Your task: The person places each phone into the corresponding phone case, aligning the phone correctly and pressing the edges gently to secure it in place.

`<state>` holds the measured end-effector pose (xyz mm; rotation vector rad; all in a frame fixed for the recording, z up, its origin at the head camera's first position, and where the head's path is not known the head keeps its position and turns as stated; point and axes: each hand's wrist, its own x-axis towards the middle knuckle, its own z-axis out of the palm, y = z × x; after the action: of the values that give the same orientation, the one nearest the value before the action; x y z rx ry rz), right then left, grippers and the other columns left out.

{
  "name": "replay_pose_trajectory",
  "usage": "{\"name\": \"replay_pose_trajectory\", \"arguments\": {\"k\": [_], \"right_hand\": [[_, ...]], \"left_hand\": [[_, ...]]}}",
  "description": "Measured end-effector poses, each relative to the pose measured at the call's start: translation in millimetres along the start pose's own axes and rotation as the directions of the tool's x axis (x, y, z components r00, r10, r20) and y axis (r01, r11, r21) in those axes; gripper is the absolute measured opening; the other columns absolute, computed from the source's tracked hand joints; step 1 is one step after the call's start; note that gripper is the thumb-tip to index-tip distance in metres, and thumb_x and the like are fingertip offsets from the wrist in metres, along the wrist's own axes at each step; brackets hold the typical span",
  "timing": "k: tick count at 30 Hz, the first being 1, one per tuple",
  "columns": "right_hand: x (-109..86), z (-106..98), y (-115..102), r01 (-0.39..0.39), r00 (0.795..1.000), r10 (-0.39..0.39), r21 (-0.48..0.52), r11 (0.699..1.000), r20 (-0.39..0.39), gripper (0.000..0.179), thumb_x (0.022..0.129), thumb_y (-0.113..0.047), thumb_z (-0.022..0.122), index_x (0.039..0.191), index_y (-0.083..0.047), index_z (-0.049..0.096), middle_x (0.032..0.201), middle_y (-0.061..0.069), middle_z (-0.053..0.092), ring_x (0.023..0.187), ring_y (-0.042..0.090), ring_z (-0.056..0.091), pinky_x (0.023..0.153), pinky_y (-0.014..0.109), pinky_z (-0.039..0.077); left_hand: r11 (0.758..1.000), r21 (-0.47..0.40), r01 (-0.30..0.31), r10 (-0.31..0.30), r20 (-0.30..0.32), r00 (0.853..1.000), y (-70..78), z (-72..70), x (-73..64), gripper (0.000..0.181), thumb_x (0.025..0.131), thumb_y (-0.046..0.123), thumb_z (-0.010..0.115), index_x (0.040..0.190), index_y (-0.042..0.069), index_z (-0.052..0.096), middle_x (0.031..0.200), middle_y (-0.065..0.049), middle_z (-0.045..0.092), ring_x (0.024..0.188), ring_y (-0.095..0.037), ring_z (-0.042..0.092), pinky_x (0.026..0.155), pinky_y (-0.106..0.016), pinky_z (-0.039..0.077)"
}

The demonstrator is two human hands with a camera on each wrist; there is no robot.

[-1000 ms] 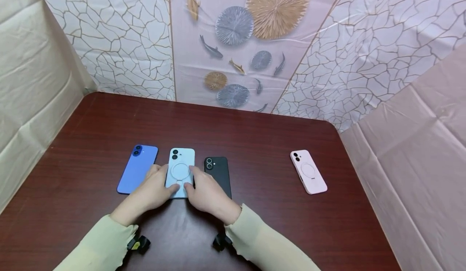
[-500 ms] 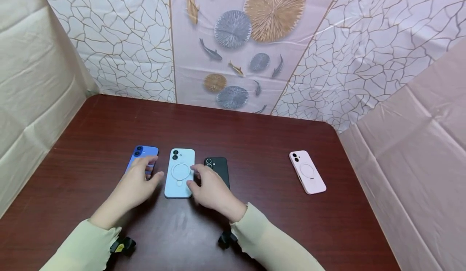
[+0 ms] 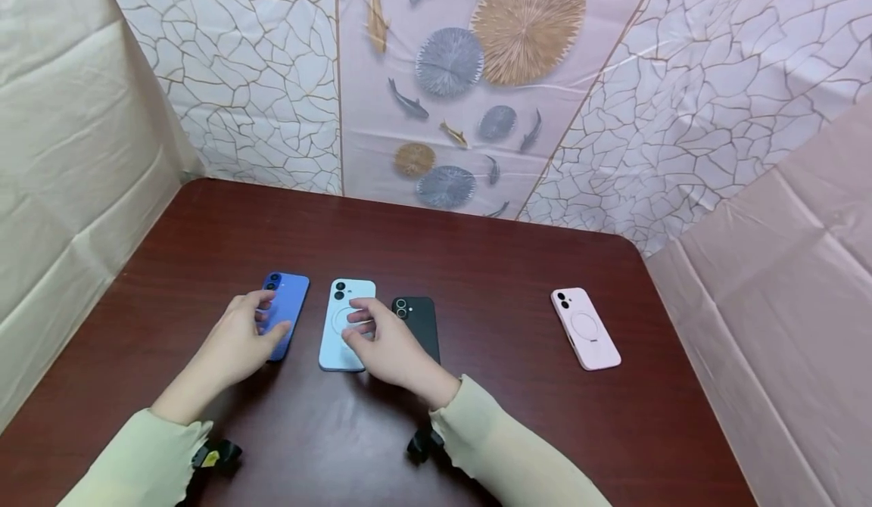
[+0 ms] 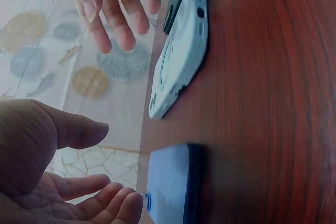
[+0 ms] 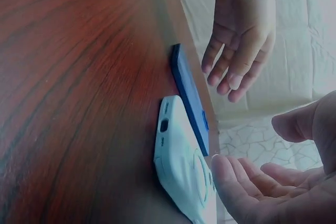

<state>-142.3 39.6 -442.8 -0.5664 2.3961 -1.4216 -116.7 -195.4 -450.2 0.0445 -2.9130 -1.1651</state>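
My left hand [image 3: 240, 340] hovers over the blue phone [image 3: 294, 303], fingers loosely spread and holding nothing. In the left wrist view a gap shows between this hand and the blue phone [image 4: 169, 179]. To the right lies a phone in a light blue case [image 3: 335, 349] with a ring on its back. Above that phone's right side floats my right hand [image 3: 395, 349], relaxed, with thumb and fingers apart. The right wrist view shows the light blue phone [image 5: 178, 153] flat on the table, below the fingers. A black phone [image 3: 422, 321] is partly covered by my right hand.
A pink phone [image 3: 587, 331] with a ring on its back lies farther right on the dark red wooden table [image 3: 490, 416]. Patterned cloth [image 3: 450, 98] hangs behind the table, and plain cloth hangs on both sides.
Both hands have let go of the light blue phone. My left hand has moved left to the blue phone; my right hand has lifted slightly over the light blue one.
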Motion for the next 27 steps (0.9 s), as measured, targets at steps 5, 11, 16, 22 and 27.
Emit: {"name": "replay_pose_trajectory", "arguments": {"k": [5, 11, 16, 22, 27], "right_hand": [[3.8, 2, 0, -0.004, 1.0, 0.004, 0.028, 1.0, 0.003, 0.047, 0.096, -0.021, 0.06, 0.138, -0.006, 0.047, 0.122, 0.01, 0.061, 0.103, 0.015, 0.062, 0.083, 0.027, 0.049], [6.4, 3, 1, -0.021, 0.999, 0.018, 0.043, 0.999, 0.051, 0.048, 0.097, -0.023, 0.058, 0.141, -0.008, 0.045, 0.124, 0.006, 0.059, 0.106, 0.012, 0.06, 0.083, 0.027, 0.05], [6.0, 3, 1, -0.022, 0.998, 0.019, 0.047, 0.999, 0.059, 0.048, 0.097, -0.023, 0.057, 0.14, -0.008, 0.045, 0.123, 0.006, 0.059, 0.107, 0.012, 0.06, 0.084, 0.027, 0.049], [4.0, 0, 3, -0.016, 0.999, 0.016, 0.008, 1.0, 0.047, 0.048, 0.096, -0.023, 0.059, 0.14, -0.009, 0.046, 0.122, 0.006, 0.06, 0.107, 0.014, 0.06, 0.085, 0.028, 0.049], [2.2, -4, 3, -0.022, 0.999, 0.022, -0.012, 1.0, 0.04, 0.049, 0.096, -0.025, 0.06, 0.14, -0.009, 0.046, 0.123, 0.007, 0.06, 0.105, 0.013, 0.061, 0.084, 0.028, 0.049]], "left_hand": [[0.999, 0.019, 0.025, -0.026, 0.01, 1.0, -4.7, -4.4, 0.9, 0.062, 0.092, 0.021, 0.066, 0.138, -0.009, 0.038, 0.122, -0.027, 0.046, 0.109, -0.04, 0.051, 0.087, -0.055, 0.046], [0.998, 0.044, 0.047, -0.047, 0.003, 0.999, -8.7, -7.5, 1.1, 0.063, 0.092, 0.021, 0.066, 0.137, -0.011, 0.038, 0.122, -0.029, 0.045, 0.109, -0.041, 0.049, 0.087, -0.056, 0.045], [0.998, 0.043, 0.051, -0.051, 0.002, 0.999, -9.5, -7.6, 1.6, 0.063, 0.091, 0.021, 0.067, 0.136, -0.013, 0.038, 0.122, -0.03, 0.045, 0.108, -0.041, 0.048, 0.088, -0.056, 0.045], [0.992, 0.112, 0.064, -0.068, 0.029, 0.997, -14.3, -6.0, 2.3, 0.071, 0.09, 0.027, 0.069, 0.135, -0.017, 0.035, 0.124, -0.035, 0.042, 0.113, -0.046, 0.044, 0.092, -0.06, 0.039], [0.987, 0.141, 0.083, -0.091, 0.049, 0.995, -19.2, -3.7, 2.9, 0.078, 0.088, 0.031, 0.07, 0.136, -0.018, 0.033, 0.125, -0.038, 0.039, 0.112, -0.048, 0.041, 0.092, -0.062, 0.038]]}}
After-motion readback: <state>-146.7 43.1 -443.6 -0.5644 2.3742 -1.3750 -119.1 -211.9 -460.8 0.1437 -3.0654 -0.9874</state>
